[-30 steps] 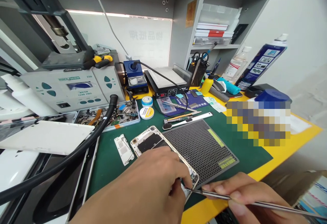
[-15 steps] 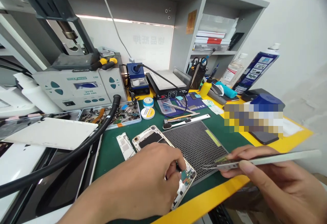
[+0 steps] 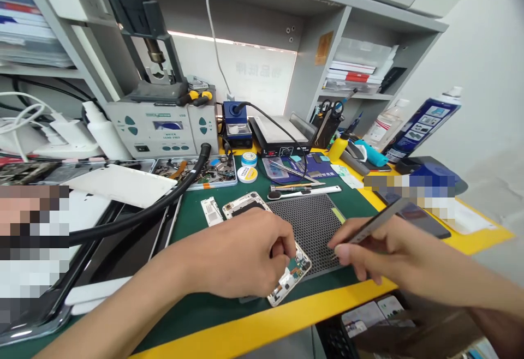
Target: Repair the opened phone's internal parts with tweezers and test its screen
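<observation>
My left hand [image 3: 241,258] lies curled over an opened white phone frame [image 3: 245,204] on the green mat [image 3: 196,222] and grips its lower end, where a small circuit board [image 3: 292,274] shows. My right hand [image 3: 376,252] pinches metal tweezers [image 3: 374,222], whose tips rest on the dark perforated pad [image 3: 307,222] just right of the phone. A small white cover piece [image 3: 212,210] lies left of the phone.
A rework station [image 3: 164,127] with a thick black hose [image 3: 143,211] stands at the back left, a parts tray [image 3: 196,171] before it. A blue soldering stand [image 3: 237,124], a hot plate [image 3: 278,135], solder tins [image 3: 248,173], hand tools [image 3: 303,190] and a blue spray can [image 3: 426,121] crowd the rear.
My right hand with the tweezers pulled off the phone's lower end and came down onto the perforated pad. The view lifted and shifted left; my left hand stayed on the phone.
</observation>
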`<state>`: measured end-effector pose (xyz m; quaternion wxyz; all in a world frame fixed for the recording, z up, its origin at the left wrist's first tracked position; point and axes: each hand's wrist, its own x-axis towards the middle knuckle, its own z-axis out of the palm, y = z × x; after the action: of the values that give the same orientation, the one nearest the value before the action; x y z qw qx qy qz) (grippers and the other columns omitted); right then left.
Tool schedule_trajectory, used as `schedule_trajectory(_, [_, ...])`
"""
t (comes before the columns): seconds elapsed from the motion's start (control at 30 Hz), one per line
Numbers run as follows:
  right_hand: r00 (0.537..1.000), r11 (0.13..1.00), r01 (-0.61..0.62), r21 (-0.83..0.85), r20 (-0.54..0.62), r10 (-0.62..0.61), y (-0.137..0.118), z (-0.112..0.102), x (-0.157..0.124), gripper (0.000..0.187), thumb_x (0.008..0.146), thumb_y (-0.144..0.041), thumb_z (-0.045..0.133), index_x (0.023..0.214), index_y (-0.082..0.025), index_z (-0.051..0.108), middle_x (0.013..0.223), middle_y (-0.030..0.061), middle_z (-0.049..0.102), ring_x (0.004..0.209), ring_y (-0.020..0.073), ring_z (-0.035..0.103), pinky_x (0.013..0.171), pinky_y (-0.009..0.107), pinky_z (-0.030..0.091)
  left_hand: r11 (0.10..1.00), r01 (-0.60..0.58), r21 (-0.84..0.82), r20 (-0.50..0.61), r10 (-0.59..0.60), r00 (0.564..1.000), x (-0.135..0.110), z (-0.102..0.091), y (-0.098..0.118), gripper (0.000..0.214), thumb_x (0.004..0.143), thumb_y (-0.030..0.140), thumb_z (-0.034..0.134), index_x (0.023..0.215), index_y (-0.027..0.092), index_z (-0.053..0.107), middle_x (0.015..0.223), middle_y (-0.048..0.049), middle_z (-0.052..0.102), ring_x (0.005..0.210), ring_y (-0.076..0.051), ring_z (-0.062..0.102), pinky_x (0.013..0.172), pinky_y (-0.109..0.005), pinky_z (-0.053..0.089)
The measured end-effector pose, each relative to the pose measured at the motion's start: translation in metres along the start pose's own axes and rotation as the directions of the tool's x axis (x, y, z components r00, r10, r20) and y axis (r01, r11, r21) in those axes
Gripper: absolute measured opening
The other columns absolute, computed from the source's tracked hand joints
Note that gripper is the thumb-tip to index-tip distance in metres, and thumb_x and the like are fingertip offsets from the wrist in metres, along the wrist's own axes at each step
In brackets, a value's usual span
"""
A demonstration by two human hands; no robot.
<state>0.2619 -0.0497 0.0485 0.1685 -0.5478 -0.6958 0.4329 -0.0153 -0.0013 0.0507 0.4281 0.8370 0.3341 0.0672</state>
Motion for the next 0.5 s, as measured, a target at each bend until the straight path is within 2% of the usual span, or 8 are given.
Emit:
schedule_trajectory(0.07, [0.997,0.985,0.018,0.171,0.071,-0.031,-0.003,-0.013,0.007,0.022,0.096,-0.039,0.075,0.104,-0.019,0.073,0.073,0.0024,0.073,0.061,0.0161,0.069,0.054,0.022,0.057,1.0,0.018,-0.009,-0.029,-0.018,0.999,0.0,-0.002,0.002,0.013,0.082,0.018,0.058,0.084,0.021,0.071,0.065,0.0058,0.064,0.055,-0.009,0.052,0.046,-0.018,0.036])
schedule_trajectory(0.13, [0.979,0.938,0.075,0.338,0.152,-0.133,-0.007,-0.024,0.02,0.017,0.097,-0.032,0.075,0.106,-0.018,0.072,0.073,0.0034,0.075,0.06,0.0155,0.07,0.052,0.021,0.058,0.998,0.049,-0.034,-0.035,-0.05,0.998,0.001,-0.002,0.003,0.013,0.079,0.018,0.059,0.084,0.02,0.072,0.063,0.0056,0.063,0.055,-0.009,0.052,0.045,-0.018,0.036])
schedule_trajectory(0.23, [0.939,0.89,0.097,0.445,0.256,-0.23,-0.01,-0.029,0.048,0.014,0.096,-0.03,0.077,0.099,-0.017,0.071,0.066,0.0015,0.073,0.05,0.0119,0.067,0.047,0.018,0.055,0.988,0.106,-0.109,0.038,-0.102,0.994,0.002,0.003,0.001,0.015,0.078,0.018,0.057,0.084,0.02,0.071,0.062,0.005,0.064,0.054,-0.011,0.055,0.043,-0.019,0.037])
schedule_trajectory(0.37, [0.885,0.84,0.044,0.541,0.368,-0.283,-0.006,-0.015,0.074,0.023,0.095,-0.035,0.078,0.088,-0.015,0.067,0.062,0.0004,0.07,0.041,0.0089,0.063,0.04,0.015,0.049,0.964,0.191,-0.188,0.09,-0.177,0.98,-0.001,0.018,-0.006,0.023,0.08,0.015,0.05,0.087,0.021,0.071,0.058,0.0062,0.06,0.048,-0.01,0.046,0.038,-0.021,0.031])
schedule_trajectory(0.5, [0.876,0.798,-0.005,0.603,0.387,-0.287,0.002,0.006,0.068,0.023,0.099,-0.036,0.072,0.09,-0.017,0.062,0.062,-0.0009,0.068,0.045,0.009,0.064,0.043,0.014,0.047,0.935,0.276,-0.221,0.063,-0.269,0.961,-0.003,0.034,-0.019,0.02,0.086,0.023,0.051,0.086,0.024,0.07,0.062,0.0042,0.062,0.048,-0.011,0.048,0.037,-0.02,0.031])
